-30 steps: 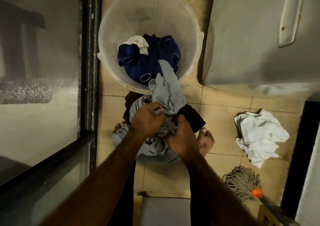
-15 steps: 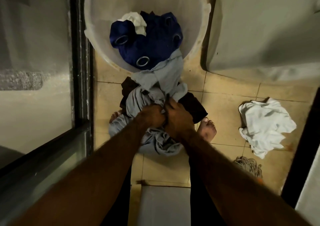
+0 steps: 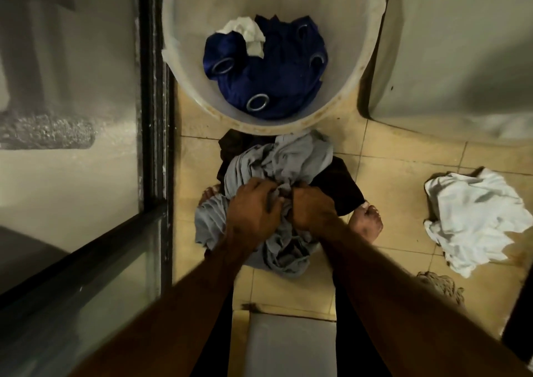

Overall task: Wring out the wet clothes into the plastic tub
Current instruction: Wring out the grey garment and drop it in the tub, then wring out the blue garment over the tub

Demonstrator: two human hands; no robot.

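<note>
- The left hand (image 3: 253, 212) and the right hand (image 3: 313, 209) were close side by side. Both had the fingers curled tight, and each gripped a bunch of the grey cloth (image 3: 288, 157).
- The grey cloth was crumpled between and around the hands. One part rose above the knuckles toward the tub (image 3: 187, 30), and another part hung below the hands, over the floor (image 3: 403, 174).
- The cloth was held just in front of the near rim of the tub, outside it and not over the opening.
- A dark cloth (image 3: 340, 186) showed behind the grey one, at its right side and its upper left. I could not tell if the hands held it too.
- A bare foot (image 3: 366, 223) stood on the floor just right of the right hand. The toes of the other foot (image 3: 209, 194) showed left of the grey cloth.
- The tub was pale plastic and stood on the floor. Inside it lay a blue cloth (image 3: 277, 73) with metal rings, and a small white cloth (image 3: 248, 33) rested on its far left part.
- A white rag (image 3: 476, 218) lay crumpled on the tiles at the right, well apart from the hands. A mop head (image 3: 444, 284) lay just below it.
- A dark door frame (image 3: 153, 117) with glass ran along the left of the tub.
- A large white unit (image 3: 461, 59) stood just right of the tub.
</note>
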